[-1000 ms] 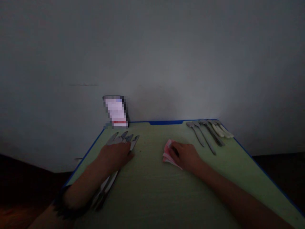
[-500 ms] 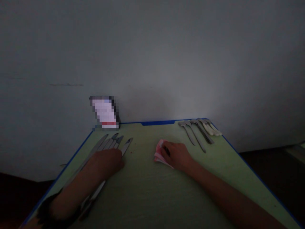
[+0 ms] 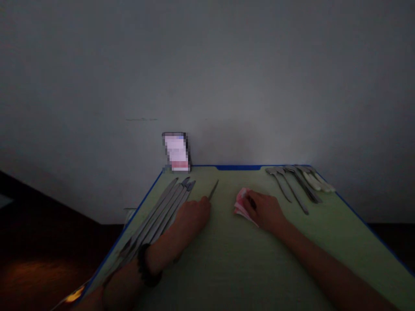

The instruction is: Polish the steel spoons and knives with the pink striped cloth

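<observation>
My left hand (image 3: 194,211), with a dark band on its wrist, is closed around a table knife (image 3: 214,188). The blade sticks out past the fingers toward the back of the table; my hand and forearm hide most of the handle. Left of it several more knives (image 3: 160,211) lie side by side, slanting toward the table's left edge. Over the middle of the table my right hand (image 3: 264,210) pinches a folded pink and white cloth (image 3: 241,203), which appears to rest on the tabletop. A small gap separates the cloth from the knife blade.
Several spoons (image 3: 285,185) lie at the back right, and pieces with white handles (image 3: 316,181) lie beside them. A blurred-out phone (image 3: 177,151) leans on the wall (image 3: 240,86) at the back left. The pale green table (image 3: 233,268) has a blue rim.
My left hand has lifted a knife from the right side of the row and brought it rightward, nearer the cloth. My right hand keeps its hold on the cloth. The view has turned left.
</observation>
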